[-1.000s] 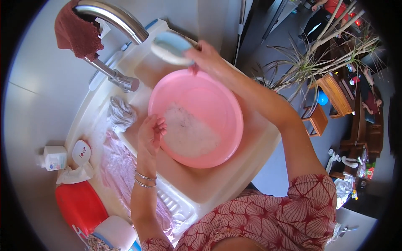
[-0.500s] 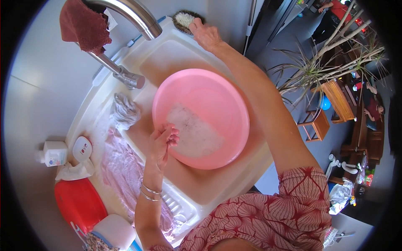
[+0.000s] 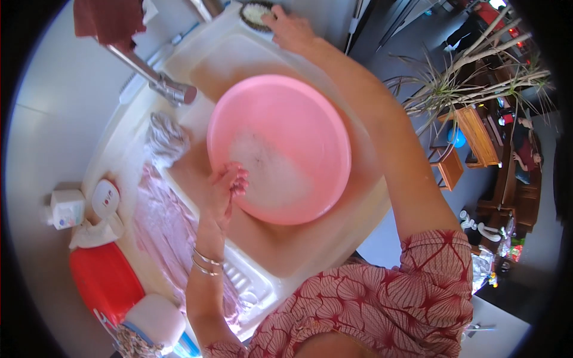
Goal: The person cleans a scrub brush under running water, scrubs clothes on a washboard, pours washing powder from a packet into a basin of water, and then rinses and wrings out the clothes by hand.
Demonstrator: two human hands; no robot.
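My right hand (image 3: 292, 31) reaches to the far corner of the sink. Its fingers are apart and touch the near right edge of a scrubbing brush (image 3: 255, 13) with pale bristles and a dark rim, which lies on the ledge. My left hand (image 3: 228, 188) is closed, fingers curled in, over the left rim of a pink basin (image 3: 310, 113); whether anything is inside the fingers is hidden. Cloudy water with whitish foam (image 3: 268, 170) lies in the basin, which sits in the pale sink (image 3: 262, 250).
A tap (image 3: 173, 89) stands at the far left, a dark red cloth (image 3: 110, 21) hanging by it. Left of the basin are a grey bundled cloth (image 3: 167, 140), a pink cloth (image 3: 161, 221), a white bottle (image 3: 67, 209) and a red basin (image 3: 107, 280). A plant and people are at right.
The view has shifted, so the sink and its things sit higher and further left. My right hand's fingers have spread at the brush. My left hand stays curled at the basin rim.
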